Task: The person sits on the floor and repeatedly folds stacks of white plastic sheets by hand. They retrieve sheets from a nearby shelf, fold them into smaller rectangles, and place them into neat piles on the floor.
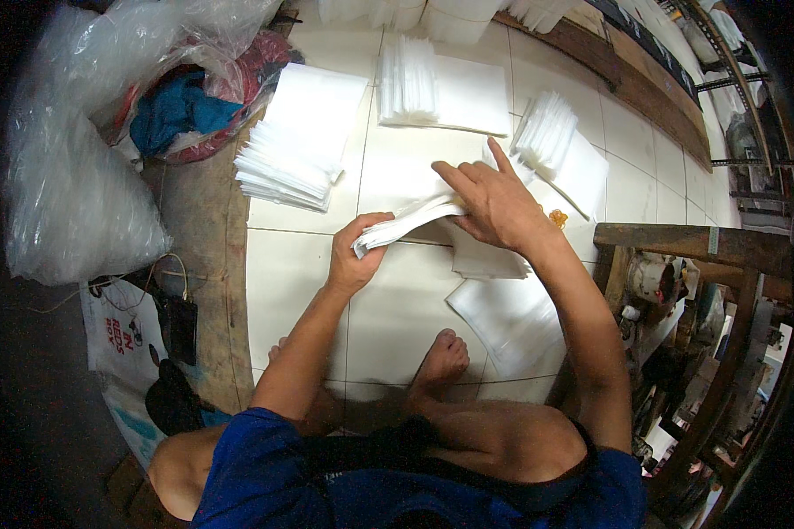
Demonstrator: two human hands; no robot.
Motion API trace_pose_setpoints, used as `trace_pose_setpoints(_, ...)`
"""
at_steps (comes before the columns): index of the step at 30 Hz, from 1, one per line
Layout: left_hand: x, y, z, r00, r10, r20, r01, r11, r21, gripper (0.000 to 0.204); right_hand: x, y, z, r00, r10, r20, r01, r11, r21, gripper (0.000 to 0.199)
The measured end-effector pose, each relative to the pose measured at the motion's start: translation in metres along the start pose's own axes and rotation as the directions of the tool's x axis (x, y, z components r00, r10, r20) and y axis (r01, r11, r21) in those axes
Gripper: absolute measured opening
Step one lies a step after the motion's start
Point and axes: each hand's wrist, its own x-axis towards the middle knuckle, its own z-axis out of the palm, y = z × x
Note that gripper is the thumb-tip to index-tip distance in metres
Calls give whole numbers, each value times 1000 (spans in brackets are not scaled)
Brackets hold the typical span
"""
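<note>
A bent bundle of thin white sheets [412,220], perhaps plastic bags, spans my two hands above the tiled floor. My left hand [360,254] is closed around its near end. At the other end is my right hand [498,204], thumb below the bundle and index finger above it, another finger stretched out; part of the bundle is hidden there. Beneath my right hand lies a white stack [490,257], and nearer me a flat translucent pile [513,322]. Farther off are a left fanned stack [287,172], a middle stack [408,81] and a right stack [547,132].
Orange loops [558,218], seemingly rubber bands, lie beside my right forearm. A big clear plastic bag [79,167] and teal cloth [185,113] occupy the left. On the right stands a wooden frame [662,236]. My bare foot [443,354] rests on the tiles.
</note>
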Motion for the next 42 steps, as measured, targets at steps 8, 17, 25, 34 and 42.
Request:
trace_pose_setpoints(8,9,12,4,993,-116,28,119,959,-257,74,-3,-15,28,978,-52,-204,80,989,128,16)
trace_pose_setpoints(17,9,12,4,918,-393,56,396,916,-66,42,-26,-21,27,966,240,-93,-236,970,52,38)
trace_pose_setpoints(25,-3,3,6,993,38,-109,-40,999,-15,47,-33,-24,14,947,304,-108,-290,949,126,41)
trace_pose_setpoints(34,8,11,10,999,-27,-25,27,1000,2,58,-19,-26,24,918,391,-67,-376,912,163,38)
trace_pose_setpoints(42,4,21,15,996,0,-86,5,998,57,47,-23,-28,9,927,375,12,-373,918,131,32)
